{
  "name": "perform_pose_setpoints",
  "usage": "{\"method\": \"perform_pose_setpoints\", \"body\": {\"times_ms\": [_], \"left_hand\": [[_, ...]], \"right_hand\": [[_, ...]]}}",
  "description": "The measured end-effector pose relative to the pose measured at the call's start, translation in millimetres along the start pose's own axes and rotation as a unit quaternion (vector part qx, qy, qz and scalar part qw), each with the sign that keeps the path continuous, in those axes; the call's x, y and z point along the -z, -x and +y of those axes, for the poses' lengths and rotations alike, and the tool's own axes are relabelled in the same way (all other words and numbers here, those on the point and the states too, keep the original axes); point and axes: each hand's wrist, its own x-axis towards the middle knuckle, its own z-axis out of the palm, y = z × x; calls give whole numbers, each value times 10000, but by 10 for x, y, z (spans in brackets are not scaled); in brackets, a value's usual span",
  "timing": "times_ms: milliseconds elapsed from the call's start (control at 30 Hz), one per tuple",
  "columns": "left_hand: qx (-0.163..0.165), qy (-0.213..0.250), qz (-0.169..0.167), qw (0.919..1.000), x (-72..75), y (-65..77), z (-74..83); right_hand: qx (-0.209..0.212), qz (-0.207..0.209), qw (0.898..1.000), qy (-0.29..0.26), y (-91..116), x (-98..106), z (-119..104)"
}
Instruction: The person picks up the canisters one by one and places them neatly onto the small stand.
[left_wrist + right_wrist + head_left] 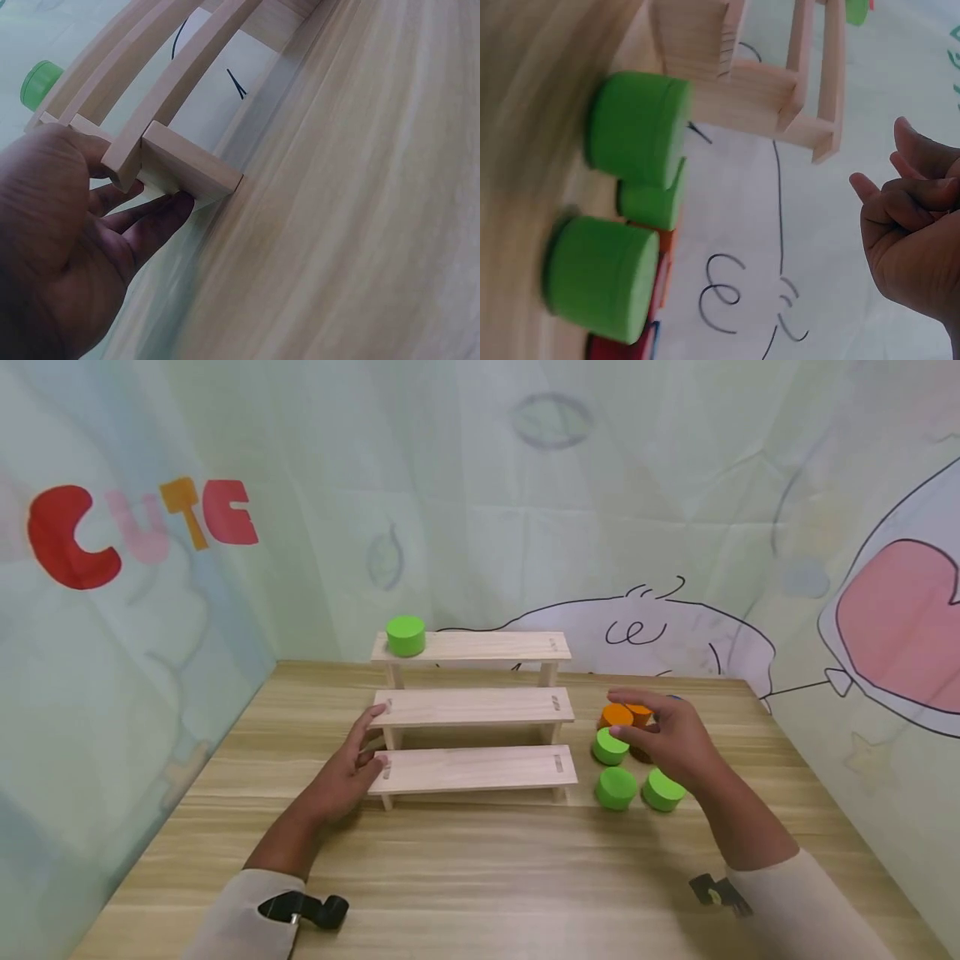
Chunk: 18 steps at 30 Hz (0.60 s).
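Note:
A three-step wooden stand [472, 706] stands on the table, with a green cylinder [406, 637] at the left end of its top step. My left hand [345, 785] grips the stand's left end; its thumb lies on the lowest step and a fingertip touches the middle one. In the left wrist view, other fingers reach under the step beside the leg [191, 161]. Above a group of cylinders hovers my right hand [678, 743], thumb and forefinger apart, holding nothing. Nearest it are green cylinders [611, 747] and orange cylinders [617, 717].
Two more green cylinders, one [617, 788] near the stand and another [663, 790] to its right, stand in front of the group. A blue piece [675, 697] and a dark red one [622, 346] are partly hidden. A printed curtain [480, 527] surrounds the wooden table [480, 868].

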Motion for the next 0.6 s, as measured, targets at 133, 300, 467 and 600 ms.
{"method": "perform_pose_setpoints", "body": {"times_ms": [133,300,467,600], "left_hand": [[-15,56,-18,10000,-9,-1,-21],[4,30,9,10000,-5,1,-25],[-7,22,29,10000,-1,2,-8],[7,33,17,10000,-1,0,7]], "right_hand": [[-141,60,9997,163,50,60,187],[-439,-37,9989,173,120,128,362],[-871,-207,9958,-184,190,183,499],[-979,-205,9949,-139,239,215,605]]}}
